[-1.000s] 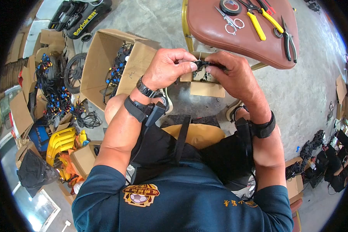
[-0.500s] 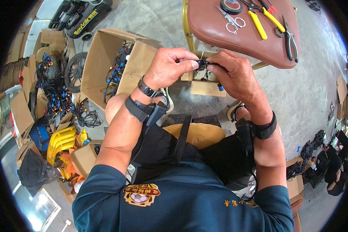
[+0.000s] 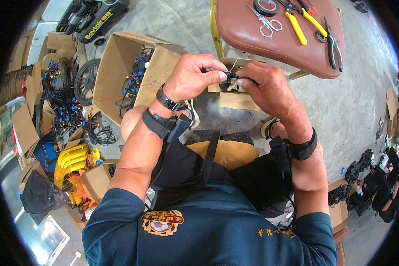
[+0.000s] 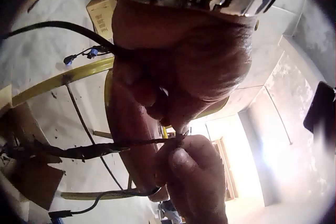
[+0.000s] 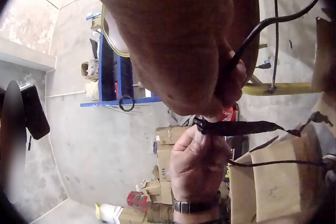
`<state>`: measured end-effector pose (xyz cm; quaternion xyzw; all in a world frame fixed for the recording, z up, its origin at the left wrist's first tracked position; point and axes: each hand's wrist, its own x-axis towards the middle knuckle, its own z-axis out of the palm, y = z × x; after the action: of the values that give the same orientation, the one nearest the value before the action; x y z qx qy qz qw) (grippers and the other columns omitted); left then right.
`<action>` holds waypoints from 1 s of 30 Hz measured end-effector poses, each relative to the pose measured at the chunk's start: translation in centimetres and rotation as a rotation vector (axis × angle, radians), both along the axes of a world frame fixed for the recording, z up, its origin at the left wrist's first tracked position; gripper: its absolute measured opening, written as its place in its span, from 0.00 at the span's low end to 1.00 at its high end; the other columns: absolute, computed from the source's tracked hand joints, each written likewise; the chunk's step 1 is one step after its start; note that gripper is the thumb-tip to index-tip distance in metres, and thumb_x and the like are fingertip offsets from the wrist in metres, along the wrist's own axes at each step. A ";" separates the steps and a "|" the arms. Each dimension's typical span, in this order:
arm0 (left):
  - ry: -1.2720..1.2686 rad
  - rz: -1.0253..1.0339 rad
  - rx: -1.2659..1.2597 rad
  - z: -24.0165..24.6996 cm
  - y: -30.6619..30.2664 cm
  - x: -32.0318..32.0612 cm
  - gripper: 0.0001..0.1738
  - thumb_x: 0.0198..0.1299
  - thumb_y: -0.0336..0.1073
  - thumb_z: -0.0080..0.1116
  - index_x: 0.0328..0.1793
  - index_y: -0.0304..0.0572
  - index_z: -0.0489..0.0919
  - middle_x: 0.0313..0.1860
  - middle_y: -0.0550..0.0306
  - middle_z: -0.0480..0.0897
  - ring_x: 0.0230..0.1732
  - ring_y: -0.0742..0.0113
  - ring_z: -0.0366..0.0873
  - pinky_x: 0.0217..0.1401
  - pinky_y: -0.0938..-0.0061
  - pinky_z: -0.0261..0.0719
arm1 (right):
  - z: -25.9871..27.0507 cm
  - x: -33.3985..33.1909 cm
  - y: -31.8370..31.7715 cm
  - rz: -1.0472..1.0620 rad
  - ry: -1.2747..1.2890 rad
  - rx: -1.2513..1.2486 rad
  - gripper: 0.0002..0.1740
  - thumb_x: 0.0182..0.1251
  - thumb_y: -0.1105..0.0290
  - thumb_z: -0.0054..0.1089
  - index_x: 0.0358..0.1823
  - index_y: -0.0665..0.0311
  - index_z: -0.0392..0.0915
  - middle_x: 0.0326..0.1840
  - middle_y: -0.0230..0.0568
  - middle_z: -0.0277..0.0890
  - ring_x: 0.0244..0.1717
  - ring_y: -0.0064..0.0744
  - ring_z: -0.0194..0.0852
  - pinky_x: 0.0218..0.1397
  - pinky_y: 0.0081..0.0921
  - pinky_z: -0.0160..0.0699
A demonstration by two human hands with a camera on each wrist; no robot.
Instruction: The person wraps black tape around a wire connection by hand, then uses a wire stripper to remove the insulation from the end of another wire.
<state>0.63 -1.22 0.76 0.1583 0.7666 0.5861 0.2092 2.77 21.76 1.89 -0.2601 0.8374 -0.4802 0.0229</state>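
In the head view, both hands meet over a small open carton (image 3: pixel 238 102). My left hand (image 3: pixel 191 79) pinches a thin black cable (image 5: pixel 286 11) between thumb and fingers. Close by, my right hand (image 3: pixel 270 86) grips the same cable, its thumb and forefinger at the join. A strip of black tape (image 5: pixel 244 128) hangs from the pinched spot in the right wrist view, twisted toward its loose end. The left wrist view shows that strip (image 4: pixel 89 151) too, along with a cable end bearing a dark connector (image 4: pixel 60 214). The fingers hide much of the join.
A brown padded chair (image 3: pixel 239 35) ahead carries scissors (image 3: pixel 270 27), a tape roll (image 3: pixel 265 6), yellow-handled wire strippers (image 3: pixel 297 29) and pliers (image 3: pixel 331 51). To the left stands a large cardboard box (image 3: pixel 107 73) of cables, beside a heap of blue-tipped cables (image 3: pixel 68 111) and a wheel (image 3: pixel 85 82).
A blue connector that dangled below the right hand half a second ago no longer shows there. Both hands keep nearly the same place, with the fingers shifting slightly around the cable.
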 end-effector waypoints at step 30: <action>-0.296 -0.023 -0.069 -0.2 1.3 0.9 0.14 0.65 0.42 0.63 0.34 0.38 0.86 0.20 0.69 0.77 0.22 0.83 0.70 0.23 0.83 0.67 | -0.5 -1.3 1.8 -0.119 0.096 -0.031 0.04 0.58 0.72 0.65 0.34 0.62 0.82 0.32 0.46 0.79 0.38 0.50 0.79 0.42 0.40 0.78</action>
<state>1.49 0.07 0.53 0.0719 0.7452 0.5739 0.3320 1.49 23.60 1.43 -0.2327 0.8441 -0.4805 -0.0499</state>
